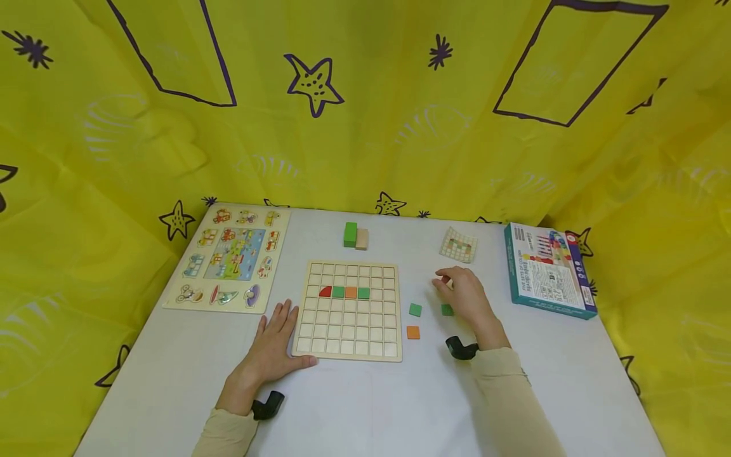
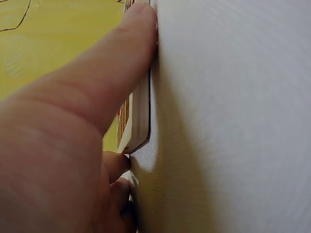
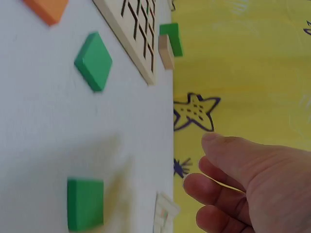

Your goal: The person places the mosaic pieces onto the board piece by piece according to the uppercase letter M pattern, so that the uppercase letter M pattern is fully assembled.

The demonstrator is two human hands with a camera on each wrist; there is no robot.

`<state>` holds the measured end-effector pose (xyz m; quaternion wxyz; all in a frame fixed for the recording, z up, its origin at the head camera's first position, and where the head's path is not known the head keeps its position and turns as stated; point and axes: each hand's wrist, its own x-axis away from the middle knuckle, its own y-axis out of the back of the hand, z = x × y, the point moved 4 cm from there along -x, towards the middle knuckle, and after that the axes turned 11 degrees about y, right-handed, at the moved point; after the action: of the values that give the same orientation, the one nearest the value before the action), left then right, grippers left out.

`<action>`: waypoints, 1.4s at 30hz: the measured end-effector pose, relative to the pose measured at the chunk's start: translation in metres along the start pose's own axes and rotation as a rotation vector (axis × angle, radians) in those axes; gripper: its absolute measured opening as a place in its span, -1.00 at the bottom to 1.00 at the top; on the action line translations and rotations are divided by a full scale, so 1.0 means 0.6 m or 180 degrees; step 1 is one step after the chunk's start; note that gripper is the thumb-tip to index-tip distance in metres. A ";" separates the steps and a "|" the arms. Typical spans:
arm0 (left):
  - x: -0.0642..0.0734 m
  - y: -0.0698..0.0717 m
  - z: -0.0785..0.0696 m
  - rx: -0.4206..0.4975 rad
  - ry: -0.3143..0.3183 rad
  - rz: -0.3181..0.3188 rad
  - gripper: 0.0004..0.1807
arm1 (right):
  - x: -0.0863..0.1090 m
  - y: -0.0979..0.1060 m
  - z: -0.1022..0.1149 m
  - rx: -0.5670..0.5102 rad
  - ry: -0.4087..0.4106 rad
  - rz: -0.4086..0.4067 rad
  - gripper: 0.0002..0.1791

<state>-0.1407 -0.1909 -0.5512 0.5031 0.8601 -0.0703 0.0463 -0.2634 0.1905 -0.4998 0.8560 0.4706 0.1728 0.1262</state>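
Note:
My left hand (image 1: 273, 346) lies with straight, spread fingers at the near left corner of a wooden grid board (image 1: 346, 341). Its thumb (image 2: 124, 53) runs along the board's front edge. In the grid, one row holds a red rounded tile (image 1: 325, 291), a green tile (image 1: 339, 292), an orange tile (image 1: 351, 292) and another green tile (image 1: 363, 293). My right hand (image 1: 465, 295) hovers right of the board with curled fingers. A bit of red shows between its thumb and fingers, a small red piece mostly hidden by them. Under this hand is a green tile (image 3: 85, 204).
Between board and right hand lie a green tile (image 1: 415, 310) and an orange tile (image 1: 413, 332). A pattern card (image 1: 459, 245) and a boxed game (image 1: 548, 270) sit at right. Green and plain blocks (image 1: 350, 235) stand behind the board; a picture puzzle (image 1: 228, 260) lies left.

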 end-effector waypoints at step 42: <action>-0.002 -0.005 0.005 0.0061 -0.0001 -0.0017 0.27 | 0.073 0.048 -0.131 -0.0008 -0.0830 0.0555 -0.52</action>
<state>-0.1414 -0.1921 -0.5554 0.4948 0.8651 -0.0676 0.0456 -0.2577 0.2818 -0.5222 0.8575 0.4952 0.0185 0.1381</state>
